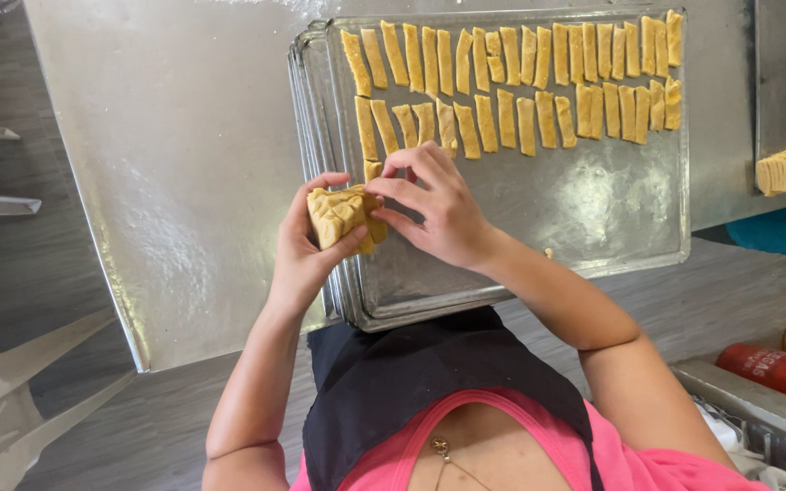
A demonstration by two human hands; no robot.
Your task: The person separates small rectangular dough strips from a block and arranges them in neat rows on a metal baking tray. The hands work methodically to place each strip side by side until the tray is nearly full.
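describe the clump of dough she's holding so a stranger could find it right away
Start at the metal baking tray on the steel table, with two rows of dough strips along its far side. At its near left corner, the left hand cups a stack of dough strips while the right hand pinches it. Unlike the flat single strips, it is one bunched block.

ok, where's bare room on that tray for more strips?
Baking tray: bare lower half, bordered by the dough strips above and the near rim. Top two rows are crowded. Near-left corner is taken by the left hand holding a dough stack and the right hand.
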